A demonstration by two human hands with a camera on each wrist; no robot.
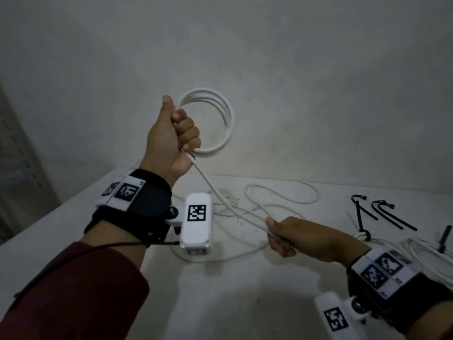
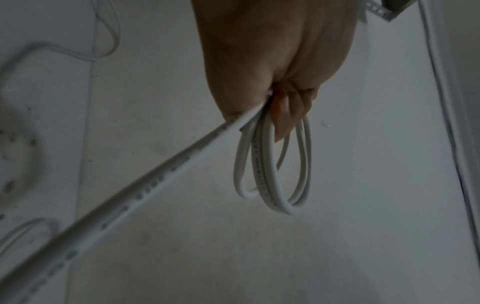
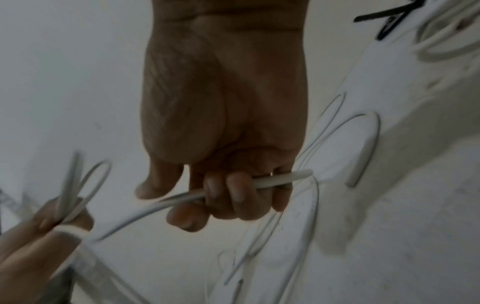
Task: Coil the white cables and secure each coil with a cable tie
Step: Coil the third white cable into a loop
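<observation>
Fingers (image 1: 186, 130) of left hand (image 1: 169, 141) curled tight around coil (image 1: 215, 123) of white cable (image 1: 228, 204), raised above table (image 1: 245, 290). Right hand (image 1: 299, 238) fisted on the cable's straight run; slack looped on tabletop. Black cable ties (image 1: 382, 213) at right.

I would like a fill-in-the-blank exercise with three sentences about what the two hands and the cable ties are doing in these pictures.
1. The left hand holds up a coil of white cable, raised above the ____.
2. The right hand grips the same cable's loose ____.
3. The black cable ties lie on the table on the person's ____ side.

Missing words: table; strand; right
</observation>
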